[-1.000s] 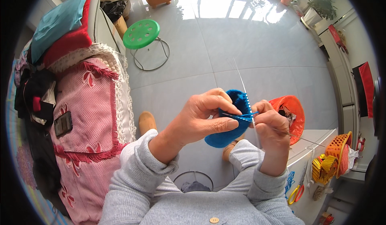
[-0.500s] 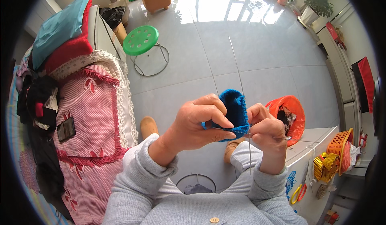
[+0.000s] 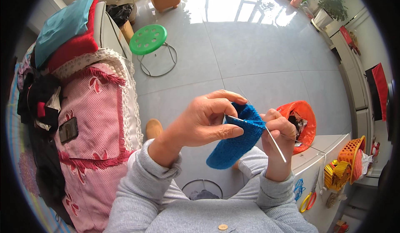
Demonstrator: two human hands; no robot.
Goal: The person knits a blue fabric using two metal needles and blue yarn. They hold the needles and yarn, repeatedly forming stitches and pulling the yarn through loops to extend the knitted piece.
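A blue knitted piece (image 3: 231, 149), shaped like a tube or pouch, hangs in front of my lap and tilts down to the left. My left hand (image 3: 204, 118) grips its upper edge, thumb in front and fingers behind. Thin knitting needles run through that edge. One knitting needle (image 3: 276, 145) sticks out past the right side and points down toward me. My right hand (image 3: 278, 126) is closed at the right end of the edge, with its fingers pinched round a needle. Exactly how those fingertips sit on the needle is partly hidden.
An orange-lined bin (image 3: 308, 133) stands just beyond my right hand. Scissors (image 3: 308, 201) and an orange basket (image 3: 351, 150) are on the white surface at right. A phone (image 3: 68, 130) lies on pink cloth (image 3: 93, 137) at left. Ahead is a green stool (image 3: 148, 39).
The knitted piece has turned, so its opening no longer faces me and its length hangs down to the left. The needles have swung to a new slant. Both hands still hold on.
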